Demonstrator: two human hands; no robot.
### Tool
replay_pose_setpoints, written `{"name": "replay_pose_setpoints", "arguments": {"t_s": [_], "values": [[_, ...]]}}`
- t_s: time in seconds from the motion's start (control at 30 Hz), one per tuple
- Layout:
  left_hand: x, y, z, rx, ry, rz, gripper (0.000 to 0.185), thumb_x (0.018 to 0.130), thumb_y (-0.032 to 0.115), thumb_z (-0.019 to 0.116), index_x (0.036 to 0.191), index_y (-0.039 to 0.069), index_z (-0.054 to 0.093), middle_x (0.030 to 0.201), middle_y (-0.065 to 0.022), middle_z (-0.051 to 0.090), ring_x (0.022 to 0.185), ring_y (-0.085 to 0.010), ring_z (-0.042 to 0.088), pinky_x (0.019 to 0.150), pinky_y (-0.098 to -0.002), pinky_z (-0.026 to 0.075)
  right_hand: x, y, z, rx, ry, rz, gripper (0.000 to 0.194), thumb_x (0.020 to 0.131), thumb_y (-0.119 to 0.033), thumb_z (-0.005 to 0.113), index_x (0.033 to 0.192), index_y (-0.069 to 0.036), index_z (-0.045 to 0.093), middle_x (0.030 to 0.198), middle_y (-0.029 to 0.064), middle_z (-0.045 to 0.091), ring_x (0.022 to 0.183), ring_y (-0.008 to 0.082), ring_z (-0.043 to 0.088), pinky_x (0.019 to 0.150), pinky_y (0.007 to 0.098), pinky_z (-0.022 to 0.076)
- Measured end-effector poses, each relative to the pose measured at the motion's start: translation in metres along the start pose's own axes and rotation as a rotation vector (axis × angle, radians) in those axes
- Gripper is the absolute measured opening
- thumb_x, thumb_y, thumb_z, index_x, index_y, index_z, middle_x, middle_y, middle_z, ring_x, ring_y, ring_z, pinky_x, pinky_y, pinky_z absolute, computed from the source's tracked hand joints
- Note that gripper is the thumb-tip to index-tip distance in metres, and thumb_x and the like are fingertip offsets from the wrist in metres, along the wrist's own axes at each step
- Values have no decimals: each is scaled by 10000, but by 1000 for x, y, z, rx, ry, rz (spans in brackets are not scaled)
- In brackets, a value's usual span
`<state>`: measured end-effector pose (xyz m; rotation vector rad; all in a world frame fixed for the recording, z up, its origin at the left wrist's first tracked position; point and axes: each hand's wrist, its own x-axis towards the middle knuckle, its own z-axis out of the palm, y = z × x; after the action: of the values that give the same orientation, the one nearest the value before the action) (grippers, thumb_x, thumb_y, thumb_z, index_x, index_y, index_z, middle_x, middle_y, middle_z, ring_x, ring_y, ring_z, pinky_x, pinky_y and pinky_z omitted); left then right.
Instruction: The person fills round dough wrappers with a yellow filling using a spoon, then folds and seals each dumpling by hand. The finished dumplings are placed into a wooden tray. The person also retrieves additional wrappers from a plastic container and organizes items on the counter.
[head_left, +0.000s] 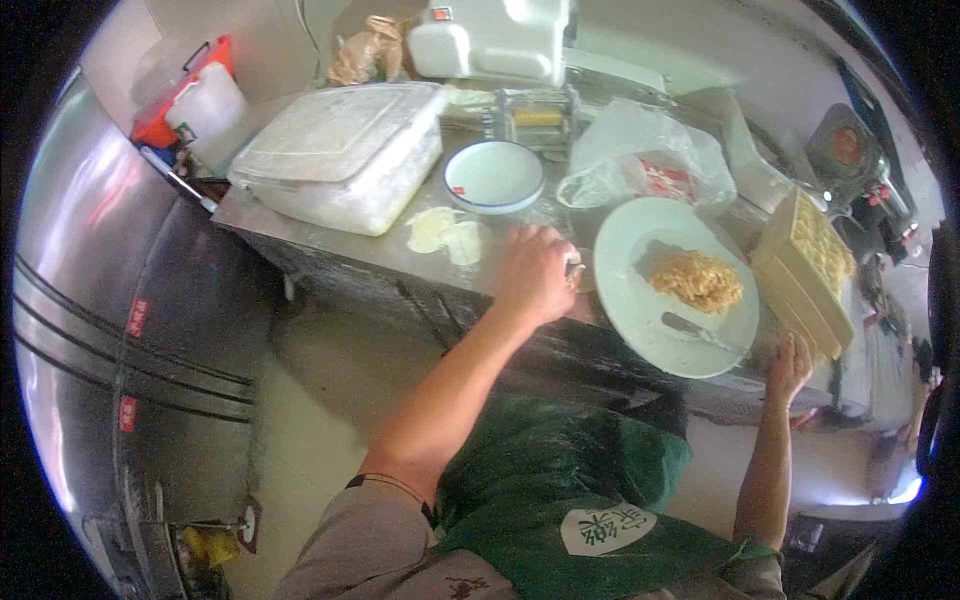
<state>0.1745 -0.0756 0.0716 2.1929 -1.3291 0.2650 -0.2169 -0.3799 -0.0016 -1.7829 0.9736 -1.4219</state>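
Note:
My left hand (536, 274) is curled over the front part of the metal table, with a small pale piece of dough (574, 268) showing at its fingers. Several thin round dough wrappers (448, 236) lie to its left. Right of that hand stands a large white plate (626, 300) with a mound of minced filling (699, 282) and a flat spatula (703, 334). My right hand (792, 366) is at the table's front edge, by the near corner of a cream plastic tray (799, 296) filled with dumplings (821, 244). Whether its fingers grip the tray is unclear.
A lidded white tub (337, 161) stands at the left, beside a white enamel bowl (493, 177). Behind are a roller machine (536, 124) and a clear plastic bag (637, 146). A steel cabinet (90, 315) borders the left side.

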Motion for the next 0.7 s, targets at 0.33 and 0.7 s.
{"name": "replay_pose_setpoints", "arguments": {"t_s": [0.33,0.7], "values": [[-35,-76,-41,-511,345,-512,183,917,-4,674,1092,13,721,1045,-119,749,987,-217,705,909,-350,537,-3,15,-6,103,-73,84,205,1039,-162,607,1117,2,701,900,17,629,768,98,540,669,240,447],[-56,-90,-95,-1394,435,-625,583,912,-66,580,1476,-73,430,1349,-199,609,1206,-282,632,1019,-412,520,10,65,-42,-139,-44,39,335,1033,-148,586,1278,67,662,1220,160,698,1072,231,657,908,338,551]]}}
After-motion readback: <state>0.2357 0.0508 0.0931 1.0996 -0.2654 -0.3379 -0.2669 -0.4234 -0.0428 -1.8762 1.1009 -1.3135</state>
